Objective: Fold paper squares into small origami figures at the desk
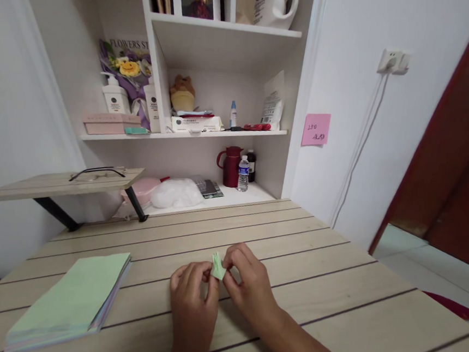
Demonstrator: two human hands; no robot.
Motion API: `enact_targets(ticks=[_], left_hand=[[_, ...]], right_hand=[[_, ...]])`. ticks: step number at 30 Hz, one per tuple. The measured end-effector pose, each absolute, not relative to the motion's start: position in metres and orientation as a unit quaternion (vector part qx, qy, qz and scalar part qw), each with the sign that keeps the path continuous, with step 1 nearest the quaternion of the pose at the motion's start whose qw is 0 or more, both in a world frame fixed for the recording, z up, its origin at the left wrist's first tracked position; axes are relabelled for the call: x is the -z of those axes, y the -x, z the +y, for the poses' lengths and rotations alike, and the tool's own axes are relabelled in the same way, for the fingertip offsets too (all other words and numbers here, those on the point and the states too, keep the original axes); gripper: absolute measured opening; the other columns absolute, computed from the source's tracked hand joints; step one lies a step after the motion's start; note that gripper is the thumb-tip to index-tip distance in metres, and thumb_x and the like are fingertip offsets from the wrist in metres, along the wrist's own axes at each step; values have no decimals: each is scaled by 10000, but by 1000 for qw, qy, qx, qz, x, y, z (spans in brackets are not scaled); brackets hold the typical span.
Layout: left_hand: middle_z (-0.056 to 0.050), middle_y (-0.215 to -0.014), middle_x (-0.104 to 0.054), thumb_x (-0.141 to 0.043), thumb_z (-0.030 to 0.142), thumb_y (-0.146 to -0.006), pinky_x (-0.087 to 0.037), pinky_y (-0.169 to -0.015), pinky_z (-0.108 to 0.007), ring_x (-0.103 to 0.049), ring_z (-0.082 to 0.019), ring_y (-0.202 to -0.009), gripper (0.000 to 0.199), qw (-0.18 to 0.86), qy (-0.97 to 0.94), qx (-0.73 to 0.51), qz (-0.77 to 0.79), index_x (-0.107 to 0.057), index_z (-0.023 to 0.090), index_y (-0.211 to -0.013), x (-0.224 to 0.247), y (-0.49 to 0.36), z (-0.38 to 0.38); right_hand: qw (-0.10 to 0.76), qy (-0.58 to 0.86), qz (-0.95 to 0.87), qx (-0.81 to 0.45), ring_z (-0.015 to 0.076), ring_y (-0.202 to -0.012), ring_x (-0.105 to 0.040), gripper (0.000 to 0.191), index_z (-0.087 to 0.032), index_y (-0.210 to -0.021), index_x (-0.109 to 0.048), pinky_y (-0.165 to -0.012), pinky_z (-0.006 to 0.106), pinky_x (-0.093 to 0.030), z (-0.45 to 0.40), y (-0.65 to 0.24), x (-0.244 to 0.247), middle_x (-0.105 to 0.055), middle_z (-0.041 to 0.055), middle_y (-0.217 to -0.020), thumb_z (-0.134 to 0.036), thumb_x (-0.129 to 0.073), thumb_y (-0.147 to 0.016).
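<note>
The folded slip (218, 270) and sheet stack (71, 293) are matt paper, the tabletop (324, 274) looks like smooth wood, the water bottle (243, 174) clear, glossy plastic.

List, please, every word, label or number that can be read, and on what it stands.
"FLOWERS ST", cut off at the shelf divider: on the pale backing behind the bouquet.
"250", handwritten: on the pink note; the marks below are unclear.
Labels too small or blurred: pump bottle, white bottle, pink box, jug, pouch, white packet, water bottle, dark bottle.

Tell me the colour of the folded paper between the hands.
The folded paper is light green, shown in the head view.
</note>
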State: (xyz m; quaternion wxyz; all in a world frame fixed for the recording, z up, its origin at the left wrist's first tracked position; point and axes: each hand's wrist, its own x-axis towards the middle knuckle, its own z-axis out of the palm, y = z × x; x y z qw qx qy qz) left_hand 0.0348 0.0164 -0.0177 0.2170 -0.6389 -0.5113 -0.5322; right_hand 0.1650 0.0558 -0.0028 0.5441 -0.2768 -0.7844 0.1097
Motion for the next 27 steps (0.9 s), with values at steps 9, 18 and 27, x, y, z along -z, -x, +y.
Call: enact_targets(ticks=[9, 18, 27], left_hand=[[9, -657, -638, -580, 162, -818, -439, -659, -288, -575, -181, -633, 137, 191, 594, 553, -552, -645, 229, -919, 24, -34, 14], [-87, -1062, -705, -648, 372, -780, -455, -911, -367, -637, -248, -999, 336, -280, 503, 672, -466, -649, 210, -1074, 14, -47, 17], [-81, -865, -758, -812, 420, -629, -480, -886, -339, -687, -249, -895, 384, -460, 401, 672, -420, -735, 158, -899, 7, -43, 23]], right_hand=[[552, 241, -778, -181, 152, -769, -527, 307, -223, -868, -500, -684, 254, -424, 54, -163, 3, -528, 9, -847, 43, -465, -718], [595, 268, -727, -214, 155, -765, -516, 236, -211, -815, -537, -644, 261, -408, 60, -166, -1, -539, 12, -827, 11, -484, -753], [585, 258, -743, -199, 152, -762, -535, 241, -207, -799, -547, -642, 258, -420, 61, -165, 2, -548, 15, -828, 20, -481, -751]])
